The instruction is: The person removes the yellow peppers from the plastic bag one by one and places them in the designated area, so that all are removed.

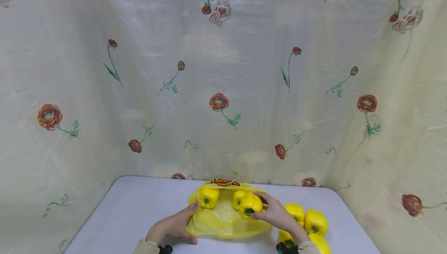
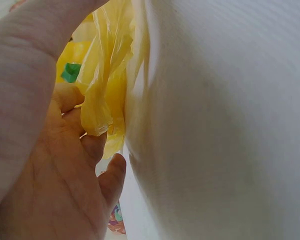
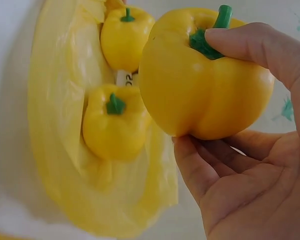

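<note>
A yellow plastic bag (image 1: 223, 217) lies on the table with its mouth spread toward me. Inside, one yellow bell pepper (image 1: 209, 196) sits on the left and a second yellow bell pepper (image 1: 237, 198) on the right. My left hand (image 1: 178, 223) rests against the bag's left edge, thumb and fingers spread apart; in the left wrist view, bag film (image 2: 97, 100) overlaps some fingers. My right hand (image 1: 276, 211) holds another bell pepper (image 3: 205, 90) over the bag's right side. Its thumb presses by the green stem (image 3: 222, 20), with fingers under the pepper.
Several more yellow bell peppers (image 1: 316, 222) stand on the white table (image 1: 132, 203) to the right of the bag, some partly behind my right forearm. A flowered curtain (image 1: 244, 71) hangs behind the table and along both sides.
</note>
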Motion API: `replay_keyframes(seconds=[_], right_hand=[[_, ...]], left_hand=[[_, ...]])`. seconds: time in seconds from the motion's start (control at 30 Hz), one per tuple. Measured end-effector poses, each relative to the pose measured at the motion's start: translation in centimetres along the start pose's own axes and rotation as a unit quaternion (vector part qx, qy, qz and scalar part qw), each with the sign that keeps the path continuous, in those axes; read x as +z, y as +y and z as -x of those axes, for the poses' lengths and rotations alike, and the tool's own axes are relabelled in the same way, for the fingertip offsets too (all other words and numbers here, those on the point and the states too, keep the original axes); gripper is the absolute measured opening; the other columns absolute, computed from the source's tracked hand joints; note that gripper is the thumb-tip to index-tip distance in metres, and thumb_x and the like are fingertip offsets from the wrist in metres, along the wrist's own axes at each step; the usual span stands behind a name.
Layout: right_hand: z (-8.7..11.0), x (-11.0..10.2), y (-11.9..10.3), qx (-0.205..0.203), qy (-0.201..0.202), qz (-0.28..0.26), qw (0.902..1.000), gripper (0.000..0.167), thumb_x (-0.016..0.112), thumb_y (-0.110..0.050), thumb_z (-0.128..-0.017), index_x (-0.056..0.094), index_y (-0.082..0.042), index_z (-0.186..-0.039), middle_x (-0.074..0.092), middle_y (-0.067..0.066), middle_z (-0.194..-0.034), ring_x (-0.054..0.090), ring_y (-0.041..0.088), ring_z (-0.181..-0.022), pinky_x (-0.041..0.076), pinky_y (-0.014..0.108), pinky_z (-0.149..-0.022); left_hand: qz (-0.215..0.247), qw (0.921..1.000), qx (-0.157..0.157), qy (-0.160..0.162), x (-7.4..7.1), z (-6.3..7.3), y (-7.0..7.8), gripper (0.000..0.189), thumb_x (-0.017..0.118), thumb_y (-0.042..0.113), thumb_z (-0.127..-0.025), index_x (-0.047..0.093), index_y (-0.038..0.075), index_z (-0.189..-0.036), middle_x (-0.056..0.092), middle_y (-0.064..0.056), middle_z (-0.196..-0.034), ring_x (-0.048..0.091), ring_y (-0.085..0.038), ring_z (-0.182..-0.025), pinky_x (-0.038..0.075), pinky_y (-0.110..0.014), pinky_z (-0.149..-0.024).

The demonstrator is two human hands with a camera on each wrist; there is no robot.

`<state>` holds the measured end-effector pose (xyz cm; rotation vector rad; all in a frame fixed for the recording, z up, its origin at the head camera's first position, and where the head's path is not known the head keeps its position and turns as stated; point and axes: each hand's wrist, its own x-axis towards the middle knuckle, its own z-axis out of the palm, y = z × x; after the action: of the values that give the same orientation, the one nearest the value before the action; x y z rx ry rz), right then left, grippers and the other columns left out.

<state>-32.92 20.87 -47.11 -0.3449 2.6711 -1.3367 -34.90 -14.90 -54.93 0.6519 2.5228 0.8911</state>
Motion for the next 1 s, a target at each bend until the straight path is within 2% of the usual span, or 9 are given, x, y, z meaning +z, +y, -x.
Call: replay_keyframes(seconds=[0.23,0.47,0.63,0.8,1.0], right_hand=[[1.1,-1.9,0.6,-0.002,0.009,-0.016,0.9998,0.082,0.081,-0.031,-0.076,0.042,-0.005,-0.144,0.044,0.02,-0.146,0.048,0.038,-0.13,0.045,0.049,-0.104],[2.5,-4.2,1.9,-0.003,0.038,-0.015,0.9992,0.081,0.081,-0.028,-0.076,0.042,-0.006,-0.143,0.05,0.017,-0.141,0.052,0.033,-0.126,0.049,0.046,-0.101],[3.8,-5.8,2.9,0.026,0.051,-0.002,0.9983,0.081,0.081,-0.028,-0.076,0.042,-0.007,-0.143,0.051,0.018,-0.139,0.054,0.034,-0.123,0.053,0.045,-0.096],[5.1,-7.5,4.0,0.045,0.063,0.012,0.9969,0.083,0.08,-0.029,-0.077,0.039,-0.006,-0.144,0.048,0.021,-0.14,0.052,0.038,-0.125,0.052,0.046,-0.096],[6.3,-9.7,5.7,0.07,0.066,0.026,0.9951,0.085,0.078,-0.033,-0.079,0.034,-0.004,-0.146,0.043,0.026,-0.144,0.051,0.04,-0.125,0.053,0.046,-0.095]], left_hand=[[0.001,1.0,0.001,-0.001,-0.1,0.2,0.0,0.113,0.082,0.048,-0.07,0.018,0.011,-0.155,0.009,-0.013,-0.163,0.015,-0.036,-0.148,0.022,-0.059,-0.116],[0.0,0.9999,0.008,-0.008,-0.1,0.2,0.2,0.112,0.081,0.048,-0.072,0.016,0.011,-0.155,0.009,-0.013,-0.163,0.015,-0.036,-0.148,0.022,-0.06,-0.116],[-0.007,0.9999,0.011,-0.004,-0.2,0.4,0.5,0.112,0.082,0.046,-0.072,0.016,0.01,-0.155,0.009,-0.013,-0.163,0.015,-0.037,-0.148,0.022,-0.06,-0.116],[-0.013,0.9998,0.015,-0.002,-0.1,0.5,0.6,0.112,0.082,0.046,-0.072,0.016,0.009,-0.155,0.009,-0.014,-0.163,0.015,-0.037,-0.148,0.022,-0.06,-0.115],[-0.008,1.0,0.003,-0.003,0.0,0.2,0.3,0.112,0.082,0.047,-0.071,0.017,0.012,-0.155,0.01,-0.012,-0.163,0.016,-0.037,-0.148,0.022,-0.06,-0.115]])
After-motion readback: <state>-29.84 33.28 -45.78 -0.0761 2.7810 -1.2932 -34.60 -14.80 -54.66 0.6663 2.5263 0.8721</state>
